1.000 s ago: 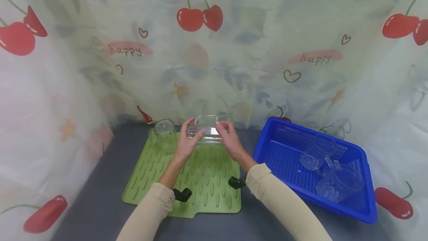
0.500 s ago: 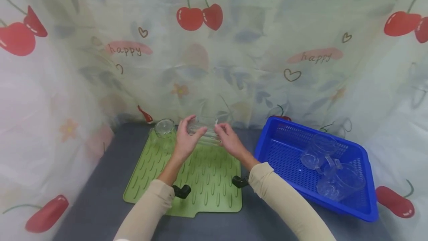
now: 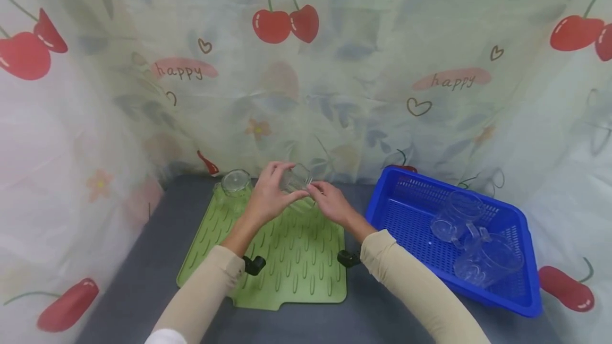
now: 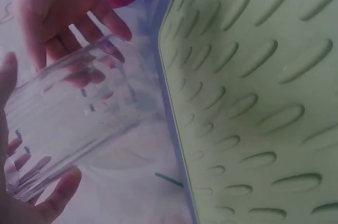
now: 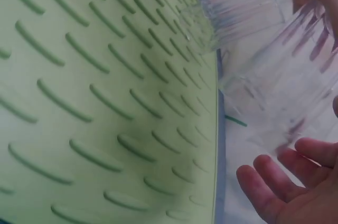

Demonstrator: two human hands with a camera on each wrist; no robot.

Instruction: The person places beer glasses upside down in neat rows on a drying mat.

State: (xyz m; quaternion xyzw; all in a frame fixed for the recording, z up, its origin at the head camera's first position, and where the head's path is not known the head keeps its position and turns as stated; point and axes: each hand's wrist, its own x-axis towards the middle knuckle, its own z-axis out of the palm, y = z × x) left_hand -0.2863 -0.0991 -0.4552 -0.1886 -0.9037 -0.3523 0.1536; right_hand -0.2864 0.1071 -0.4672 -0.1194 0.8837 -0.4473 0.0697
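Observation:
A clear glass mug (image 3: pixel 300 178) is held tilted above the far part of the green drying mat (image 3: pixel 287 259). My left hand (image 3: pixel 269 195) grips one end of it, thumb and fingers spread around its wall. At the other end, thumb and fingers of my right hand (image 3: pixel 331 203) hold its edge lightly. Through the glass mug (image 4: pixel 79 108) in the left wrist view, some right-hand fingers show. Its handle is hard to make out now. To the left, a second glass mug (image 3: pixel 235 183) stands bottom up at the mat's far left corner.
On the right sits a blue plastic basket (image 3: pixel 406 275) with two glass mugs (image 3: pixel 487 259) lying in it. The dark grey tabletop (image 3: pixel 138 259) surrounds the mat. A cherry-print curtain (image 3: pixel 334 94) hangs behind and along both sides.
The mug has turned in my hands from lying level, handle up, to a slant. My left hand has shifted around it; my right hand has slid slightly nearer and lower along its end.

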